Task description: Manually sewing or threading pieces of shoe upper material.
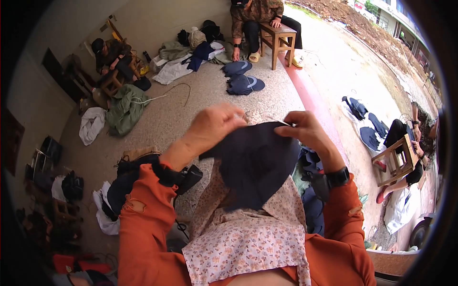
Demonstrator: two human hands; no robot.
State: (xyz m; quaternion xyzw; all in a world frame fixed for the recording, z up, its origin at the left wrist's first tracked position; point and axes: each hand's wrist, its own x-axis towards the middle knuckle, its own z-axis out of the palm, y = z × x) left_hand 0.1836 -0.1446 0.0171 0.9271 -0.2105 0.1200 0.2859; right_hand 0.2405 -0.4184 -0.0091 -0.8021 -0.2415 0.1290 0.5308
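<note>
A dark navy cloth piece (260,159) hangs in front of my chest, over a floral apron (245,245). Its shape resembles an unfinished cap, but I cannot tell for certain. My right hand (303,129) pinches its upper right edge between thumb and fingers, where a thin white strip shows. My left hand (217,121) is raised by the upper left edge, fingers closed and somewhat blurred; what they grip is too small to make out. A dark watch (338,177) sits on my right wrist.
Navy caps (244,85) lie in stacks on the floor ahead, near a seated person's wooden stool (276,40). Green sacking (126,109) and a white sack (93,125) lie to the left. At the right, another person sits on a wooden stool (398,162) beside dark cloth pieces (369,138).
</note>
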